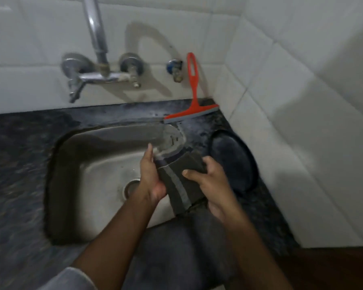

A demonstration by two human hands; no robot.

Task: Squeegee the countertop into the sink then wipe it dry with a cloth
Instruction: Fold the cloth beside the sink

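Note:
A dark grey cloth point(179, 182) with a lighter stripe hangs over the right side of the steel sink point(96, 170). My left hand point(151, 176) grips its left edge and my right hand point(212, 183) grips its right edge, so both hands hold it. The red squeegee point(192, 97) leans against the tiled wall behind the sink, its blade resting on the dark stone countertop point(17, 164). The countertop near the squeegee looks wet and shiny.
A wall-mounted chrome tap point(101, 68) with two knobs hangs above the sink, and a small blue valve point(174, 69) is beside it. A dark round plate point(233, 162) lies on the counter to the right, close to the white tiled corner wall point(302, 101).

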